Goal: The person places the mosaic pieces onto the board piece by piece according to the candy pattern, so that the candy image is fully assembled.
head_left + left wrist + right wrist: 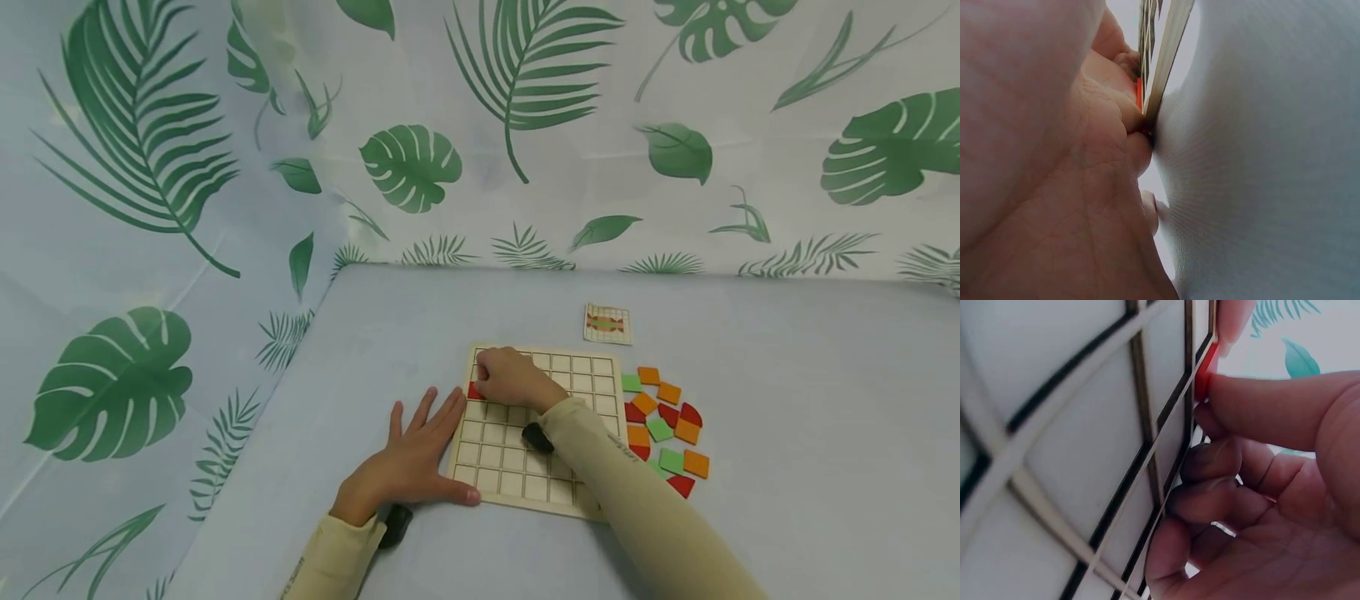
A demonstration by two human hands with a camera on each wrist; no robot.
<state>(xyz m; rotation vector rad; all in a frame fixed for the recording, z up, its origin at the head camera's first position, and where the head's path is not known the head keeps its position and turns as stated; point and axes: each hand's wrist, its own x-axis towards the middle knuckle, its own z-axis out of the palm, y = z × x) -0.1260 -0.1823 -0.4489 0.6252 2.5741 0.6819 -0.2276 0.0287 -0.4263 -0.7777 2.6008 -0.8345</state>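
Observation:
A pale wooden grid board (491, 457) lies flat on the table. My left hand (408, 467) rests beside it with spread fingers, forefinger and thumb at its left edge. The left wrist view shows those fingers against the board's side (1169, 56). Over the upper left cells, my right hand (517, 379) pinches a small red tile (1205, 374) between thumb and forefinger, its other fingers curled close to the grid. From above, part of the red tile (475, 391) shows left of the right hand; its full outline is hidden.
Loose orange, green and red tiles (696, 464) lie along the board's right side, some partly behind the right sleeve (637, 492). A small pattern card (607, 337) lies beyond the board. Leaf-printed cloth (555, 208) hangs behind and at the left.

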